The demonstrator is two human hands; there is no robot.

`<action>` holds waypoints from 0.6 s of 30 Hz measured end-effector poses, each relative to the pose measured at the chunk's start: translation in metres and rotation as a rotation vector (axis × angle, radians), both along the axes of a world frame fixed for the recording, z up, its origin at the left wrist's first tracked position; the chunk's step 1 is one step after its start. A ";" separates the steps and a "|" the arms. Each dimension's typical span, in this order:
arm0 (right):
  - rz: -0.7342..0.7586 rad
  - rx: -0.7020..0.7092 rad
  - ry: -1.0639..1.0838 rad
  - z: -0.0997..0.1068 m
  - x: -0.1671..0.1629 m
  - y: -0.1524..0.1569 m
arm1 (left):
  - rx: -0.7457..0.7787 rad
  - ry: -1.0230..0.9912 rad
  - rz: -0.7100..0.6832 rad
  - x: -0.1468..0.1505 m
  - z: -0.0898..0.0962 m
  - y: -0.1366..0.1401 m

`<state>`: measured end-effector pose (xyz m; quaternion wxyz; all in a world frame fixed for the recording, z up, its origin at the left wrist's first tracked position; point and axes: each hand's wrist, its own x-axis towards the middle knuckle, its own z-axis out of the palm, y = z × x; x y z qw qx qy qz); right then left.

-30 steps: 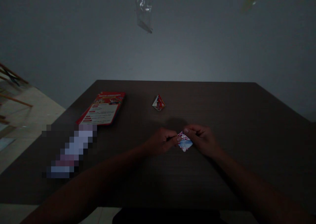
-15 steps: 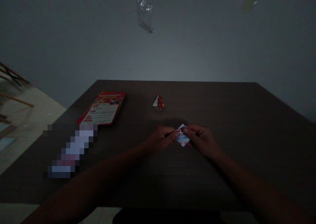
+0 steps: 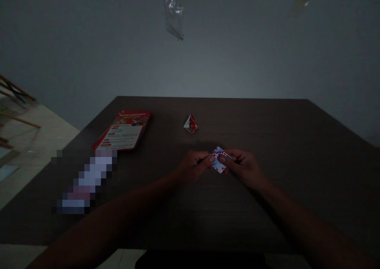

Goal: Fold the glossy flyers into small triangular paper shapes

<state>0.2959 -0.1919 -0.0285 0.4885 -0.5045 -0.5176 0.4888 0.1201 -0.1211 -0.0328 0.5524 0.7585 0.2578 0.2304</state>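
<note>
Between my two hands is a small folded paper square [image 3: 219, 167], turned as a diamond, printed in pale blue, white and red. My left hand [image 3: 194, 165] pinches its left corner between thumb and fingers. From the other side my right hand [image 3: 245, 166] grips it, the thumb pressed on its front near the upper middle. The fingers behind the paper are mostly hidden. Farther back on the table stands a small pointed folded paper piece [image 3: 191, 124] in red and white, apart from both hands.
On the left of the dark table [image 3: 267, 122] lies a stack of red and white printed sheets [image 3: 123, 130]. A blurred-out patch [image 3: 89, 182] covers something nearer me. Behind the table rises a grey wall [image 3: 237, 63] with a clear plastic bag [image 3: 174, 14] on it.
The folded paper has shifted slightly upward and tilted in my fingers, showing more of its red print. Both hands keep their grip. The other things have not moved.
</note>
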 end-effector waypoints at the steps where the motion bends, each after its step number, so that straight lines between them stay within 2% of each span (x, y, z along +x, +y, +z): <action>1: 0.006 0.007 0.011 0.000 0.000 0.000 | 0.003 -0.003 0.007 0.000 0.000 0.000; 10: 0.057 0.011 0.003 -0.002 -0.003 0.000 | 0.009 -0.017 0.075 0.000 -0.003 0.000; 18: 0.055 -0.001 0.028 0.001 -0.004 -0.001 | -0.208 -0.075 0.068 0.002 -0.010 0.000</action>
